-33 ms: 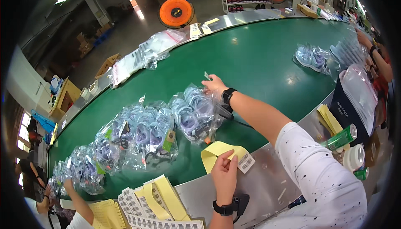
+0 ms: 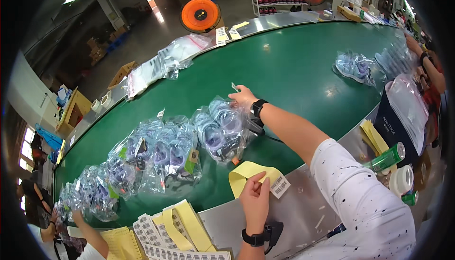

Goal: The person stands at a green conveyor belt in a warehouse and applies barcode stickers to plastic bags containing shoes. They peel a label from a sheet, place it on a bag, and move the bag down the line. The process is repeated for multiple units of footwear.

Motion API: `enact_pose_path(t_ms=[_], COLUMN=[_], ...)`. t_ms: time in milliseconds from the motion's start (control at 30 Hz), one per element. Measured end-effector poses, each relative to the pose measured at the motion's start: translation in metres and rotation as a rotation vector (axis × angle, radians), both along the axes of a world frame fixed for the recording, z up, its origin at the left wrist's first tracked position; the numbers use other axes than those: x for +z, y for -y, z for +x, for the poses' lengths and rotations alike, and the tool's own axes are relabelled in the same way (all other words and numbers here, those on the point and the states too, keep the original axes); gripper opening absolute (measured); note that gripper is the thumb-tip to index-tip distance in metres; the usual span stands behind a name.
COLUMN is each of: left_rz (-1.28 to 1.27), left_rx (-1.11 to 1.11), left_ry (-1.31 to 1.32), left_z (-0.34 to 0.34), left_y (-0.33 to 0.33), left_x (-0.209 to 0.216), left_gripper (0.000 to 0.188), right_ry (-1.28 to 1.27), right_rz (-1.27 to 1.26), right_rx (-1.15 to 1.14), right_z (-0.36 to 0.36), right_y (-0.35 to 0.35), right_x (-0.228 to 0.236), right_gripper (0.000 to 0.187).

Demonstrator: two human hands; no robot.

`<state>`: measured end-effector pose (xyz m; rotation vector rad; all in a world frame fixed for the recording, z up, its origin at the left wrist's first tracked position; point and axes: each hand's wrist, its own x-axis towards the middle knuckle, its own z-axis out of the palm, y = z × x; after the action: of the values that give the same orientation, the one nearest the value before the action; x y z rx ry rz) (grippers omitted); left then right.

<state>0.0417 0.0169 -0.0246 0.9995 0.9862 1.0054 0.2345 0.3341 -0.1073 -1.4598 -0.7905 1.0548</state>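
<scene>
My left hand (image 2: 255,194) pinches a curled yellow backing strip (image 2: 241,177) over the metal edge of the table. White barcode labels (image 2: 280,186) show at the strip's right end. Farther out, my right hand (image 2: 244,97) holds a small white label (image 2: 234,87) between its fingertips. It is just above the far right side of a clear bag of pale blue and lilac shoes (image 2: 220,129), which lies on the green surface (image 2: 284,70). More bagged shoes (image 2: 166,148) lie in a row to the left, some with green tags.
Sheets of barcode labels (image 2: 177,253) and yellow strips lie at the near edge. A green can (image 2: 387,156), a white roll (image 2: 402,179) and a dark box of plastic bags (image 2: 395,122) stand at the right. Co-workers' hands (image 2: 81,219) reach in at both sides.
My hands are almost still, the right one drifting very slightly left. At the lower left, a co-worker's hand has shifted a little downward.
</scene>
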Motion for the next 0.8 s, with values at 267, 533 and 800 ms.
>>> enact_pose_path(t_ms=[267, 533, 800], left_rz=[-0.015, -0.040, -0.072], left_rx=[0.039, 0.010, 0.019], left_ry=[0.019, 0.040, 0.037], left_z=[-0.008, 0.001, 0.001], left_y=[0.003, 0.005, 0.003], left_x=[-0.004, 0.005, 0.000], left_gripper=[0.021, 0.026, 0.029], right_ry=[0.199, -0.194, -0.430], right_rz=[-0.034, -0.073, -0.373], right_rx=[-0.127, 0.141, 0.471], right_z=[0.011, 0.078, 0.036], right_y=[0.017, 0.037, -0.016], right_x=[0.034, 0.065, 0.035], right_gripper=[0.072, 0.026, 0.024])
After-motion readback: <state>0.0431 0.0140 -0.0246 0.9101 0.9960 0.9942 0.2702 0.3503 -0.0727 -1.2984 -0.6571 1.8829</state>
